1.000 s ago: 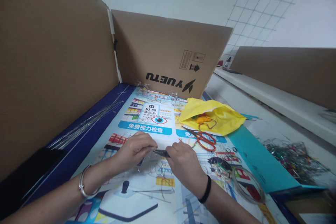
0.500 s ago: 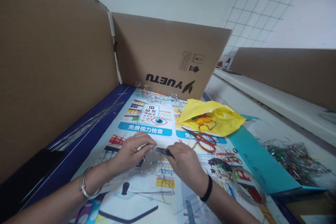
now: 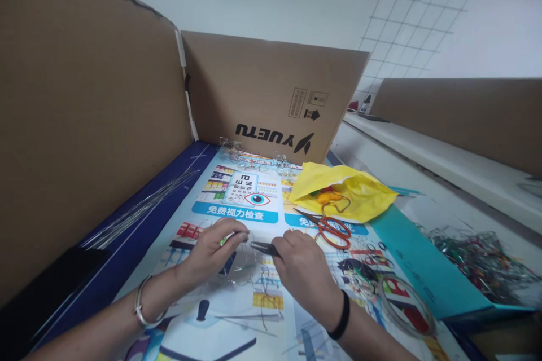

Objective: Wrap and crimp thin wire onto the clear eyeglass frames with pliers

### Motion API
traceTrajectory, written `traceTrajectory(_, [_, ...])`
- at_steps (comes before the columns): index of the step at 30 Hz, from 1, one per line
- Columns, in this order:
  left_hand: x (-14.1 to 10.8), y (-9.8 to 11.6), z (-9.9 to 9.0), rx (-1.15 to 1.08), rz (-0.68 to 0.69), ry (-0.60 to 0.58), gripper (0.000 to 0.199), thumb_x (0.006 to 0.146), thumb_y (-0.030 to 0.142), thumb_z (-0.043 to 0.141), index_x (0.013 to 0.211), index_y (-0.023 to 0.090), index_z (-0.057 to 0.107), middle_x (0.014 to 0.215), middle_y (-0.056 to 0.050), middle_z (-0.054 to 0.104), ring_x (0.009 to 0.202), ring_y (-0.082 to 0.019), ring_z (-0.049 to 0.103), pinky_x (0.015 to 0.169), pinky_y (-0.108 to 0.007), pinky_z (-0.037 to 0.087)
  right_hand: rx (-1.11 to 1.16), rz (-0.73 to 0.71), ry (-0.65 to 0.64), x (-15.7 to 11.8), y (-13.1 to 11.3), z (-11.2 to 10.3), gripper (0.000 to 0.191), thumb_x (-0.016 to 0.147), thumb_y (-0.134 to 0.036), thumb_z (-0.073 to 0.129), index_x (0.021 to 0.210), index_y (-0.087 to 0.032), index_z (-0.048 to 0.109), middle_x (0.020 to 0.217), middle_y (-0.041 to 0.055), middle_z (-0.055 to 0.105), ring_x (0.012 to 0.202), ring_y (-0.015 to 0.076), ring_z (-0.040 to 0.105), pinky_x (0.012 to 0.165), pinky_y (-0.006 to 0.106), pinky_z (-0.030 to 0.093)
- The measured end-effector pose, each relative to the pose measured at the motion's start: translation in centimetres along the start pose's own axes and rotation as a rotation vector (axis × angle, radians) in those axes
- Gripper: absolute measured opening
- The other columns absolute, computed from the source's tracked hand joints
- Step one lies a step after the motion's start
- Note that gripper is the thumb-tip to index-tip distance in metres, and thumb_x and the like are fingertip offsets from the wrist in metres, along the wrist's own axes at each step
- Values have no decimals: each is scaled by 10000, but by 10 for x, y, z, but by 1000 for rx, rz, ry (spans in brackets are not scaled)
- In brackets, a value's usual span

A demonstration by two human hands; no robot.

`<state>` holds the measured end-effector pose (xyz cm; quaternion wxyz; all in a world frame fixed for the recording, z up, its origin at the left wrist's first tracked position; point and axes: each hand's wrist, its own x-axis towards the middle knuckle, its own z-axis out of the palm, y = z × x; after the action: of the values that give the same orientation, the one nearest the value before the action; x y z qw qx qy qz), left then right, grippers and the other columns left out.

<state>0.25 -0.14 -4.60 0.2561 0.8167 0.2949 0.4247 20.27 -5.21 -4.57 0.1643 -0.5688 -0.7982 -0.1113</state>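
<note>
Thin wire [image 3: 250,262], bent into loops, hangs from the pinched thumb and fingers of my left hand [image 3: 218,245]. My right hand [image 3: 298,271] is closed round dark pliers [image 3: 265,248], whose tips point left and lie close beside the wire. Whether the tips grip it is too small to tell. Below the hands, more thin wire pieces [image 3: 265,299] lie on the printed poster [image 3: 237,225]. Orange-handled scissors [image 3: 334,232] rest just beyond my right hand, by an open yellow bag [image 3: 368,197] with orange material inside.
Cardboard panels [image 3: 271,84] stand at the left and back. Straight wires [image 3: 144,208] lie on the left edge. A wire coil [image 3: 406,304] is at the right front, near a heap of tangled wire [image 3: 486,265]. Small wire shapes [image 3: 231,145] lie at the back.
The plier tips have moved slightly away from my left fingertips, and the jaws now show more fully. My left hand still pinches the wire. The view has shifted slightly.
</note>
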Motion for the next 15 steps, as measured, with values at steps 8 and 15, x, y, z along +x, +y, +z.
traceTrajectory(8, [1, -2, 1, 125, 153, 26, 130, 879, 157, 432, 839, 184, 553, 754, -22, 593, 761, -154, 511, 755, -327, 378, -23, 10, -18, 1, -3, -2, 50, 784, -176, 546, 744, -202, 561, 744, 16, 555, 736, 166, 459, 688, 292, 281])
traceTrajectory(15, [-1, -3, 4, 245, 187, 62, 128, 874, 143, 428, 850, 190, 546, 754, -24, 588, 765, -160, 510, 749, -332, 372, -45, 28, -36, 3, -6, 0, 40, 782, -176, 543, 763, -209, 556, 764, 17, 566, 761, 179, 485, 737, 303, 308])
